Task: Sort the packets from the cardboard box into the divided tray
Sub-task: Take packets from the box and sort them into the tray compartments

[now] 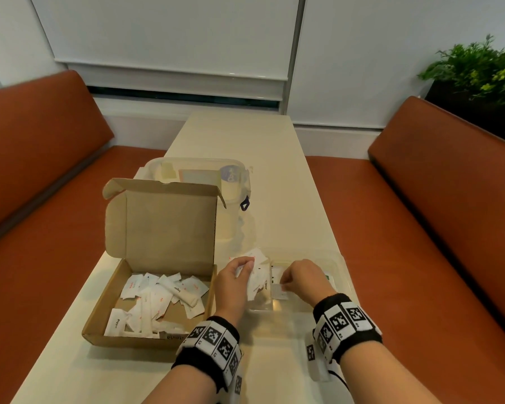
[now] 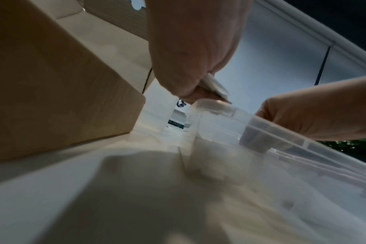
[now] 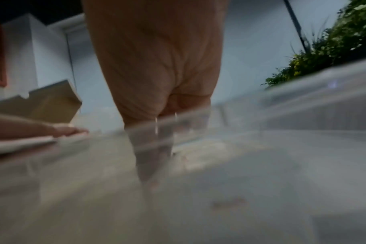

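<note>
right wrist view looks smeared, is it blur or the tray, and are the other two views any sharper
Right wrist: both; motion blur throughout, and the clear tray wall veils the right hand. Left wrist: sharper on the left hand and box, soft on the near table. Head: sharpest, packets legible, edges bowed.

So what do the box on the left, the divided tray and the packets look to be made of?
Cardboard box: brown corrugated card, matte, with folded flaps.
Divided tray: clear, slightly glossy plastic; the table shows through its walls.
Packets: white printed sachets, probably paper, creased and matte; a coating can't be ruled out.
</note>
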Tool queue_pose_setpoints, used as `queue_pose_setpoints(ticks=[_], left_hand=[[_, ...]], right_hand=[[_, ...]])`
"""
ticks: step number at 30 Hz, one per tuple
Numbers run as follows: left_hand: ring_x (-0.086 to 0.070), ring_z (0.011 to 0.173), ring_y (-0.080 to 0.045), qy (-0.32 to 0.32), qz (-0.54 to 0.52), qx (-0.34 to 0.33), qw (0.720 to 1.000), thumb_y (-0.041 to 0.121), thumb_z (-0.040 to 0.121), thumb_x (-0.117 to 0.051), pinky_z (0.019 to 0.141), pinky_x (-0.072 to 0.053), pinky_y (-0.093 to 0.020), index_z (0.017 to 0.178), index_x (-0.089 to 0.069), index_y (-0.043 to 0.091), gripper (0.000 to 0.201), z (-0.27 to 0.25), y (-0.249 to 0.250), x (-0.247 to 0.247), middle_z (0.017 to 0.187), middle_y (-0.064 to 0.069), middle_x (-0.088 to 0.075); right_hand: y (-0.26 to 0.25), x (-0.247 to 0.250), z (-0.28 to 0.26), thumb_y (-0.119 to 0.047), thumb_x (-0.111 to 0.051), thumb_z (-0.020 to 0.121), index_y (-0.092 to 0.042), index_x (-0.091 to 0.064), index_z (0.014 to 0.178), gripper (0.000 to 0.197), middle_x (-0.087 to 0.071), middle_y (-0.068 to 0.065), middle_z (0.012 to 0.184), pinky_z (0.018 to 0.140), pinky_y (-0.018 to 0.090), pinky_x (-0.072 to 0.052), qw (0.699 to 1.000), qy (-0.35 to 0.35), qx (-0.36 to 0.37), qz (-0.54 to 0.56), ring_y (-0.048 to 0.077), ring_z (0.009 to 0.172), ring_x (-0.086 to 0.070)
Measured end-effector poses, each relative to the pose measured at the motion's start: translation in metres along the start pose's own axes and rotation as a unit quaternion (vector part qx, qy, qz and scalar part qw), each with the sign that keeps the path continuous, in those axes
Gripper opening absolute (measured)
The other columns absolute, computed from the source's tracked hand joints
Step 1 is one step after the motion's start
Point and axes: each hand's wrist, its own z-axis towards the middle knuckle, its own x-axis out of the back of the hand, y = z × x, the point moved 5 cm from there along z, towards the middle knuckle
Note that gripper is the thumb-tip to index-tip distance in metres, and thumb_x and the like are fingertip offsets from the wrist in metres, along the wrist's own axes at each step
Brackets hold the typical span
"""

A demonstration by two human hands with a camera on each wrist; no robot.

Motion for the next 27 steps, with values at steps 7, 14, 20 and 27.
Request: queue_pose_setpoints(ticks=[7, 14, 20, 27], left_hand=[[-0.062, 0.097, -0.01, -0.002, -0.002, -0.003, 1.0, 0.016, 0.093, -0.06, 0.08, -0.043, -0.016, 0.1, -0.07, 0.012, 0.013, 0.0, 0.001, 0.0, 0.101, 0.001, -0.069], [-0.062, 0.099, -0.011, -0.009, -0.007, -0.001, 1.0, 0.014, 0.092, -0.061, 0.082, -0.043, -0.017, 0.098, -0.071, 0.012, 0.012, 0.001, 0.001, -0.001, 0.101, 0.002, -0.07], [-0.062, 0.101, -0.011, -0.018, 0.007, -0.006, 1.0, 0.015, 0.092, -0.061, 0.085, -0.044, -0.017, 0.099, -0.071, 0.012, 0.013, 0.001, 0.001, -0.001, 0.101, 0.003, -0.07], [-0.063, 0.096, -0.012, -0.046, 0.006, -0.002, 0.999, 0.017, 0.091, -0.062, 0.077, -0.049, -0.018, 0.093, -0.07, 0.018, 0.008, 0.001, 0.003, -0.001, 0.101, 0.003, -0.07]], right_hand=[[0.005, -0.008, -0.001, -0.014, -0.066, 0.084, -0.016, -0.069, 0.095, 0.012, -0.056, -0.004, 0.091, 0.072, 0.018, -0.034, 0.998, 0.047, 0.035, -0.024, 0.015, 0.091, -0.054], [0.008, -0.016, -0.005, -0.017, -0.069, 0.08, -0.02, -0.058, 0.081, 0.011, -0.045, -0.007, 0.081, 0.066, 0.019, -0.032, 0.998, 0.051, 0.029, -0.022, 0.011, 0.079, -0.044], [0.007, -0.017, -0.002, -0.016, -0.066, 0.082, -0.021, -0.05, 0.077, 0.017, -0.047, -0.005, 0.083, 0.063, 0.02, -0.032, 0.998, 0.062, 0.016, -0.016, 0.012, 0.076, -0.045], [0.002, 0.0, -0.002, -0.029, -0.057, 0.092, -0.018, -0.06, 0.091, 0.011, -0.057, -0.005, 0.083, 0.067, 0.022, -0.038, 0.984, 0.127, -0.004, 0.122, 0.012, 0.076, -0.052]])
